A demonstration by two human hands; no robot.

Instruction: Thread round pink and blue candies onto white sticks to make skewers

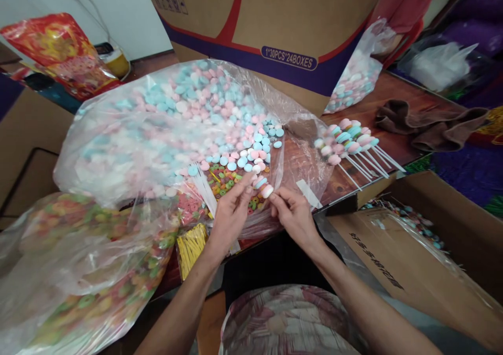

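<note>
Between my two hands is a candy skewer (260,183) threaded with pink, blue and white pieces. My left hand (231,211) has its fingers closed at the skewer's far-left side. Thumb and finger of my right hand (293,213) pinch its near end, beside a white piece; the stick itself is mostly hidden. Just beyond them, loose pink, blue and white candies (251,153) spill from a large clear bag (129,129). Ring-shaped gummies (226,181) lie under and behind my left hand, with a bundle of white sticks (203,187) beside them.
Several candy skewers (353,140) lie at the table's right. Yellow twist ties (192,245) sit by my left forearm. A bag of ring gummies (98,271) fills the lower left. An open carton (393,250) stands at right; a big cardboard box (251,24) blocks the back.
</note>
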